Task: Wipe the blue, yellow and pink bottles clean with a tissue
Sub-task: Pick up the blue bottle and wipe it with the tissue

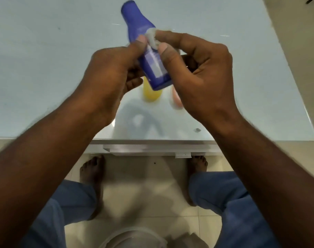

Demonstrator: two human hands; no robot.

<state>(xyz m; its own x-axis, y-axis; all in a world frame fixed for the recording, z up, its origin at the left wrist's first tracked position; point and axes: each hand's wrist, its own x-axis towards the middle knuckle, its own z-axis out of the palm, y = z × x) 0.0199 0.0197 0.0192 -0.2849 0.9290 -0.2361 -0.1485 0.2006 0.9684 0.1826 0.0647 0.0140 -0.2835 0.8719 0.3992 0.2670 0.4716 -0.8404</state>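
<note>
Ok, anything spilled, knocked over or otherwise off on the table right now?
Nothing stands out. The left hand holds the blue bottle tilted above the table while the right hand presses the tissue to it. The yellow bottle and pink bottle are mostly hidden. No spill shows.

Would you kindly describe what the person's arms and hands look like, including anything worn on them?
Both forearms are bare, with no sleeves in view. The left hand and right hand wear no gloves, and no rings, watch or bracelets show. The nails are short and unpainted.
</note>
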